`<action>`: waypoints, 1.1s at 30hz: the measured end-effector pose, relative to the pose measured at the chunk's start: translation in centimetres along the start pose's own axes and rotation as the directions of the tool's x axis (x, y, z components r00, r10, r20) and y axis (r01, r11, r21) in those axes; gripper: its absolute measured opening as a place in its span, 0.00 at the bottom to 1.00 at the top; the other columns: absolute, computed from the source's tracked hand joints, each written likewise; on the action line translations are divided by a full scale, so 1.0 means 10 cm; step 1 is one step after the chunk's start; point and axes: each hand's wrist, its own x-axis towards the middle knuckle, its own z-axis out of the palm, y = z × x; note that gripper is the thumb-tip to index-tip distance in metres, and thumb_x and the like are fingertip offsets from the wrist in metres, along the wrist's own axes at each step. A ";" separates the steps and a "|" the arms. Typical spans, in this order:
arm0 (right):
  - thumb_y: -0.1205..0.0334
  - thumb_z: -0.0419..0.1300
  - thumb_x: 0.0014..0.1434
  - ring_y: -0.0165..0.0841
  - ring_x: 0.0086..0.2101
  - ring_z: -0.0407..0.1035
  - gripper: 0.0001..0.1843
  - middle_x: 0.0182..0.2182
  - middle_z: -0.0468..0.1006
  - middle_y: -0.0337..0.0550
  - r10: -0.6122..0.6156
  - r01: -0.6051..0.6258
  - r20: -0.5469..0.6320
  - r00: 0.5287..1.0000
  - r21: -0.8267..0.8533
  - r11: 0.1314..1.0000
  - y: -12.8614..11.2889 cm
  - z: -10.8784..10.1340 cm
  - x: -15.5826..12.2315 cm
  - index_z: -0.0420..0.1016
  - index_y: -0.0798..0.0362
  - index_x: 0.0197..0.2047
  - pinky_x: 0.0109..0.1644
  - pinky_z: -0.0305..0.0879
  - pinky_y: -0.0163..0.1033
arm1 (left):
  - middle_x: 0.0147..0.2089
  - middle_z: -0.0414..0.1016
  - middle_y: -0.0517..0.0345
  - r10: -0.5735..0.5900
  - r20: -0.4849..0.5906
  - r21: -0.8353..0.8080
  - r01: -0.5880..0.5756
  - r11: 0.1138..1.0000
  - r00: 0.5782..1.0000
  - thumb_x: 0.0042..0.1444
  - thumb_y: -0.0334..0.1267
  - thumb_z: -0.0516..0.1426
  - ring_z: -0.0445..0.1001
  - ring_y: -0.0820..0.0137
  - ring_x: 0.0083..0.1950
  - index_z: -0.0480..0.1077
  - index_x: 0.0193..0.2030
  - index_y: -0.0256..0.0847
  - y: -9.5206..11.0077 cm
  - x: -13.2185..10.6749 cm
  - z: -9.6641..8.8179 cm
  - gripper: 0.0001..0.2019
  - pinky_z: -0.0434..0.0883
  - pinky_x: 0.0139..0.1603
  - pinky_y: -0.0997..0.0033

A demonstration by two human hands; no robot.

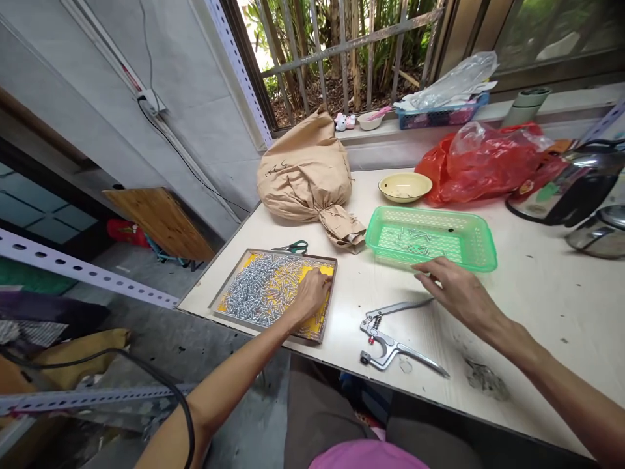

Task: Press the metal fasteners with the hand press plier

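Note:
My left hand (312, 291) reaches into the right side of a shallow brown-rimmed tray (323, 329). Its fingers are bent together at the yellow bottom, and whatever they pinch is too small to make out. Many small silvery metal pins or screws (251, 290) lie heaped in the tray, thickest on the left. My right hand (452, 286) hovers at the front edge of a green plastic basket (481, 260), thumb and forefinger a little apart and nothing visible between them. A few similar metal pieces (415, 242) lie in the basket. Below that hand rest silver snap-fastener pliers (390, 342).
Dark-handled scissors (297, 247) lie behind the tray. Further back stand a tied brown paper sack (305, 172), a cream oval bowl (405, 187) and a red plastic bag (483, 169). A kettle (569, 185) is at the right. The table's left edge drops to the floor.

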 end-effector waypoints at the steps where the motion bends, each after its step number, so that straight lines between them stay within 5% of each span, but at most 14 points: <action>1: 0.57 0.47 0.65 0.38 0.38 0.72 0.16 0.39 0.75 0.48 -0.003 0.002 0.024 1.000 0.013 1.000 -0.09 -0.01 -0.06 0.73 0.52 0.46 0.42 0.67 0.43 | 0.37 0.70 0.51 -0.040 0.000 -0.008 0.040 0.999 0.999 0.60 0.34 0.50 0.69 0.65 0.42 0.75 0.42 0.39 0.01 0.00 0.00 0.13 0.64 0.41 0.69; 7: 0.57 0.45 0.67 0.36 0.38 0.72 0.16 0.40 0.75 0.46 0.002 -0.007 0.078 0.997 0.065 0.998 -0.42 -0.06 -0.30 0.73 0.51 0.44 0.42 0.68 0.41 | 0.39 0.73 0.50 -0.171 -0.003 0.017 0.171 0.985 0.985 0.58 0.32 0.50 0.71 0.66 0.41 0.74 0.38 0.37 0.10 -0.04 0.00 0.11 0.64 0.39 0.70; 12: 0.57 0.44 0.67 0.35 0.36 0.72 0.17 0.38 0.74 0.46 0.008 -0.017 0.114 0.993 0.081 0.997 -0.45 -0.08 -0.46 0.73 0.51 0.44 0.41 0.69 0.41 | 0.41 0.71 0.46 -0.124 -0.040 0.157 0.128 0.979 0.992 0.60 0.30 0.47 0.69 0.62 0.44 0.72 0.38 0.35 0.09 -0.12 0.01 0.12 0.64 0.41 0.67; 16: 0.58 0.44 0.67 0.35 0.37 0.71 0.17 0.39 0.74 0.47 0.023 -0.036 0.143 0.989 0.093 0.995 -0.43 -0.08 -0.58 0.73 0.51 0.44 0.42 0.69 0.41 | 0.44 0.69 0.43 0.029 0.004 0.244 -0.029 0.969 1.000 0.60 0.26 0.45 0.65 0.61 0.47 0.70 0.40 0.35 0.00 -0.13 -0.01 0.13 0.64 0.45 0.64; 20: 0.61 0.44 0.66 0.34 0.38 0.71 0.16 0.40 0.74 0.47 0.025 -0.045 0.190 0.981 0.106 0.993 -0.50 -0.05 -0.68 0.73 0.51 0.44 0.43 0.69 0.41 | 0.42 0.69 0.46 0.096 0.006 0.182 -0.096 0.979 0.995 0.60 0.27 0.46 0.66 0.63 0.46 0.70 0.34 0.36 -0.02 -0.10 -0.07 0.12 0.64 0.46 0.67; 25: 0.60 0.46 0.66 0.33 0.38 0.70 0.15 0.38 0.73 0.46 0.047 -0.081 0.328 0.943 0.090 0.993 -0.62 -0.02 -0.77 0.73 0.51 0.45 0.42 0.67 0.38 | 0.36 0.73 0.53 -0.007 -0.114 -0.087 -0.002 0.996 0.993 0.57 0.33 0.51 0.70 0.69 0.37 0.72 0.33 0.38 0.23 -0.19 -0.23 0.08 0.65 0.41 0.71; 27: 0.60 0.46 0.66 0.33 0.37 0.70 0.15 0.37 0.72 0.46 0.050 -0.085 0.385 0.922 0.073 0.994 -0.65 -0.02 -0.79 0.73 0.52 0.44 0.41 0.66 0.36 | 0.29 0.73 0.57 -0.105 -0.018 -0.336 0.093 0.937 0.994 0.55 0.36 0.54 0.70 0.72 0.30 0.72 0.32 0.38 0.40 -0.30 -0.25 0.07 0.66 0.35 0.73; 29: 0.61 0.47 0.66 0.32 0.36 0.69 0.15 0.37 0.72 0.46 0.055 -0.083 0.430 0.901 0.047 0.995 -0.66 -0.02 -0.81 0.74 0.53 0.42 0.41 0.65 0.36 | 0.23 0.70 0.61 -0.150 0.190 -0.557 0.232 0.798 0.970 0.53 0.39 0.56 0.68 0.75 0.23 0.72 0.32 0.37 0.57 -0.44 -0.22 0.08 0.65 0.28 0.75; 33: 0.61 0.49 0.66 0.33 0.38 0.68 0.13 0.37 0.72 0.46 0.080 -0.087 0.431 0.899 -0.004 0.996 -0.67 0.00 -0.85 0.74 0.53 0.42 0.41 0.62 0.36 | 0.19 0.67 0.64 -0.103 0.476 -0.695 0.445 0.565 0.873 0.51 0.42 0.59 0.65 0.78 0.17 0.70 0.32 0.36 0.79 -0.61 -0.04 0.10 0.63 0.21 0.78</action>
